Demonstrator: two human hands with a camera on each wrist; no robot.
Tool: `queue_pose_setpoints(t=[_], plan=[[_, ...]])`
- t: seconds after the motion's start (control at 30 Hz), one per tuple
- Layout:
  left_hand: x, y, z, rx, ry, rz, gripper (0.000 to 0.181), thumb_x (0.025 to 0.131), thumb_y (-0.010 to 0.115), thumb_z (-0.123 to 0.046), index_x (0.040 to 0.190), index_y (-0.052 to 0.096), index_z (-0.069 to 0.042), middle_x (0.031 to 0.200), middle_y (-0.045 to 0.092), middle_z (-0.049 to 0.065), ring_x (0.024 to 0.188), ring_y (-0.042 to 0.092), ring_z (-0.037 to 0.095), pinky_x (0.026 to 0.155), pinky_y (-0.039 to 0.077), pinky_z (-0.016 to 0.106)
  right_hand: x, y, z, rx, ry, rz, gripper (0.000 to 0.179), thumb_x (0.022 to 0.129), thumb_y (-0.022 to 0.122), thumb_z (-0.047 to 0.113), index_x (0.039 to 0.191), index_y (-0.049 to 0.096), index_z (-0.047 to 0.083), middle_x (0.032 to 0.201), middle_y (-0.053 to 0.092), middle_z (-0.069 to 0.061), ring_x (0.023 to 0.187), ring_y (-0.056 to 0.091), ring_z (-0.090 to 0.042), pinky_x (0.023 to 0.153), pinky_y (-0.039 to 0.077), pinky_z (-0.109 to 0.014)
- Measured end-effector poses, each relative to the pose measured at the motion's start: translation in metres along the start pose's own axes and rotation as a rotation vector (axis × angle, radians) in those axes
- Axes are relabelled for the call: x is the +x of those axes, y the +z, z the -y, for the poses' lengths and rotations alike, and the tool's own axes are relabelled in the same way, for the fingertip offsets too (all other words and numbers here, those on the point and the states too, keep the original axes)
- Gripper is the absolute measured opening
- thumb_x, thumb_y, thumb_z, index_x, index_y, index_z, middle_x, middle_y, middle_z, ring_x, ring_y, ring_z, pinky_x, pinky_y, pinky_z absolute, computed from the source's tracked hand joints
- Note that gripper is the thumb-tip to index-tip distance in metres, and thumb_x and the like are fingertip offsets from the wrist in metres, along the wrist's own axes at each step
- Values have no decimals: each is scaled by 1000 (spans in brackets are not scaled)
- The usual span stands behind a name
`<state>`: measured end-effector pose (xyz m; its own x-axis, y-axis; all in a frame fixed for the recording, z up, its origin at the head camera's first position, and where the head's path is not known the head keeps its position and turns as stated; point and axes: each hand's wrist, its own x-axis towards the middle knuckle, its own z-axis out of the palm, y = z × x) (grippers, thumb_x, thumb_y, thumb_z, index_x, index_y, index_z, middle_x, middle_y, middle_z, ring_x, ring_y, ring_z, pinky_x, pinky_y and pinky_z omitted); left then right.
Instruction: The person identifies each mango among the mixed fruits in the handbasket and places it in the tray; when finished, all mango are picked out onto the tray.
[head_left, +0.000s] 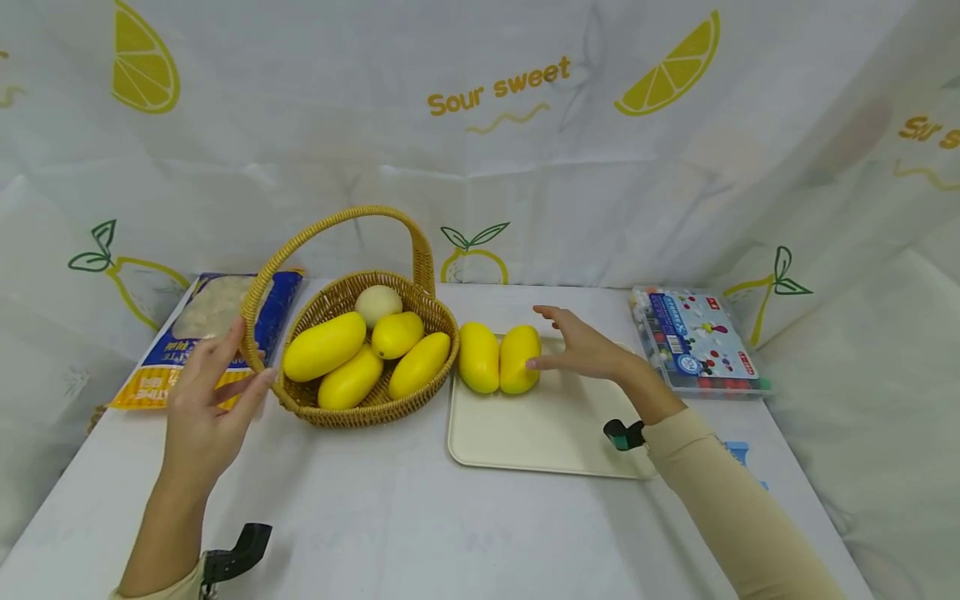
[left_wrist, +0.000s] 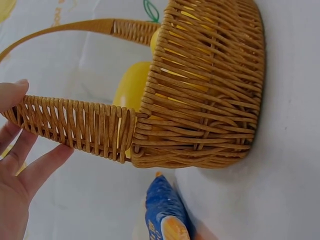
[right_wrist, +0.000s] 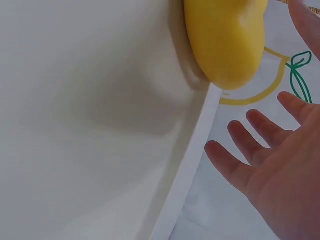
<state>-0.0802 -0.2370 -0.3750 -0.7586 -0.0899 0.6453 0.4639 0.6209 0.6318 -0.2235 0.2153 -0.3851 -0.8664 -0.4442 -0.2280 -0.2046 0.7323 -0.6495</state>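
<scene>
My left hand [head_left: 206,408] grips the handle [left_wrist: 75,125] of a woven wicker basket [head_left: 367,414] at its left side, thumb on one face and fingers on the other. Inside the basket lie several yellow mangoes [head_left: 324,346] and a pale round fruit [head_left: 377,304]. Two more yellow mangoes, a left one [head_left: 478,358] and a right one [head_left: 519,360], stand side by side on a cream tray [head_left: 540,442]. My right hand [head_left: 581,346] is beside the right mango, fingers spread and mostly straight. In the right wrist view, that hand [right_wrist: 275,155] holds nothing.
A blue and yellow bag [head_left: 210,325] lies behind the basket at the left. On the right, past the tray, is a clear plastic case [head_left: 701,342] with a printed lid. A small blue item [head_left: 737,452] shows partly behind my right sleeve. A printed white curtain [head_left: 525,192] hangs behind the table.
</scene>
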Motion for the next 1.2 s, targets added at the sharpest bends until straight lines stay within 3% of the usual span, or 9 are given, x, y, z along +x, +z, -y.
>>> queue_pose_setpoints(t=[0.4, 0.63, 0.9, 1.2], plan=[[-1, 3, 2, -46, -30, -40, 83, 78, 71, 23, 151, 49, -9, 126, 52, -32, 117, 57, -10, 84, 50, 1, 5, -6, 31, 3, -67, -35, 89, 91, 74, 44, 162, 26, 21, 169, 24, -10, 154, 29, -38, 123, 31, -66], [0, 3, 5, -126, -37, -44, 78, 77, 72, 23, 147, 50, -2, 128, 60, -20, 117, 62, -2, 84, 54, 5, 13, 0, 51, 30, -130, -28, 86, 91, 75, 41, 161, 30, 22, 167, 29, -6, 153, 32, -35, 123, 33, -63], [-2, 4, 9, -131, -35, -38, 78, 76, 72, 25, 146, 51, 0, 128, 61, -21, 114, 63, -3, 82, 54, 5, 28, 16, 75, 15, -208, 19, 80, 91, 76, 39, 158, 36, 21, 165, 36, -3, 149, 38, -31, 120, 41, -57], [-3, 3, 5, -122, -55, -25, 77, 78, 71, 24, 147, 50, -2, 131, 59, -22, 115, 62, -3, 83, 53, 5, 44, 30, 104, -25, -295, 87, 81, 90, 78, 38, 157, 40, 14, 163, 40, -5, 148, 42, -30, 124, 38, -51]])
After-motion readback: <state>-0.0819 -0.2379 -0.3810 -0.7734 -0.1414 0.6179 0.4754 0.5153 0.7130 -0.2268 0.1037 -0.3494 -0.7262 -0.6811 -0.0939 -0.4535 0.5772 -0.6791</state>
